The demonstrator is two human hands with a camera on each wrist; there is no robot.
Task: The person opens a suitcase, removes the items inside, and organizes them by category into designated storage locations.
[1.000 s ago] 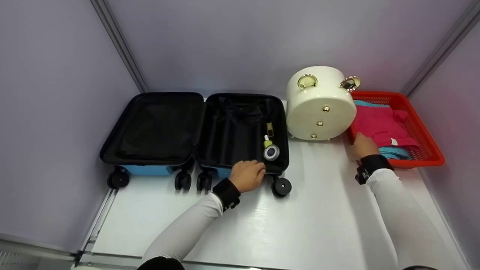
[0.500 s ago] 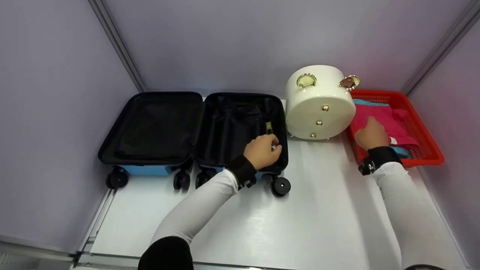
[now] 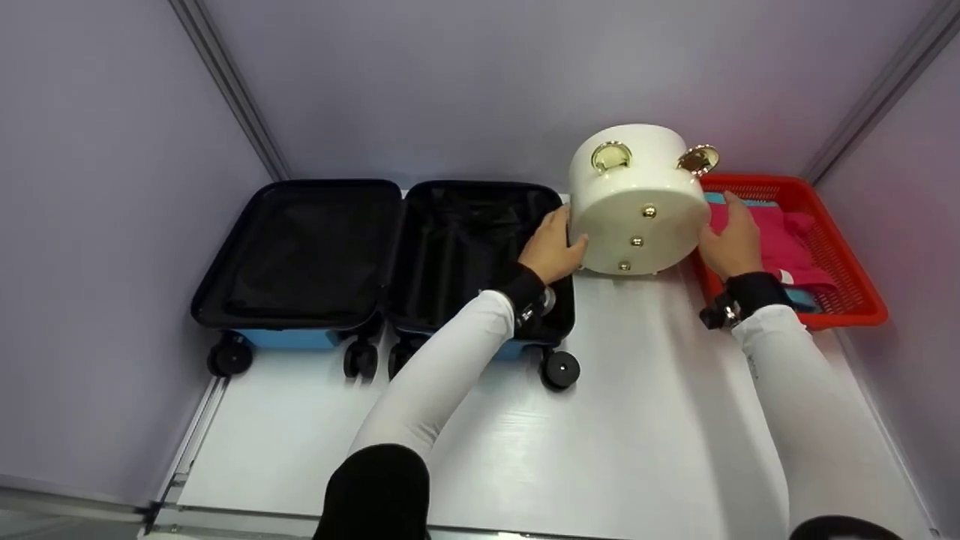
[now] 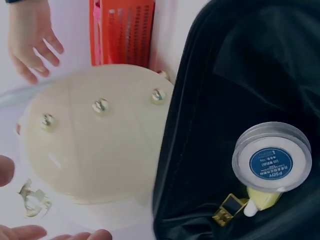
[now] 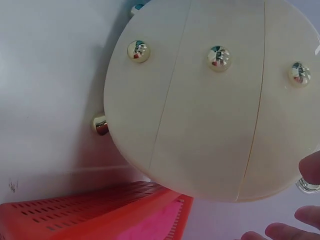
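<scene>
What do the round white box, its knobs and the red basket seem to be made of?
Box: probably plastic or lacquered board, glossy cream-white; smooth, with soft highlights and thin panel seams.
Knobs: polished gold-toned metal or plated plastic; mirror-like reflections, but the core can't be told.
Basket: most likely moulded plastic; evenly red, with regular slots through thin walls.

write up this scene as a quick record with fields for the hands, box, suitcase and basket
box: cream, rounded, three gold knobs, standing between suitcase and basket
left hand: at the box's suitcase side, touch unclear
right hand: at the box's basket side, touch unclear
suitcase: lying open, black inside, blue outside
suitcase contents: round jar, yellow bottle, small gold item, in the half nearest the box
basket: red, holding pink cloth and blue cloth
</scene>
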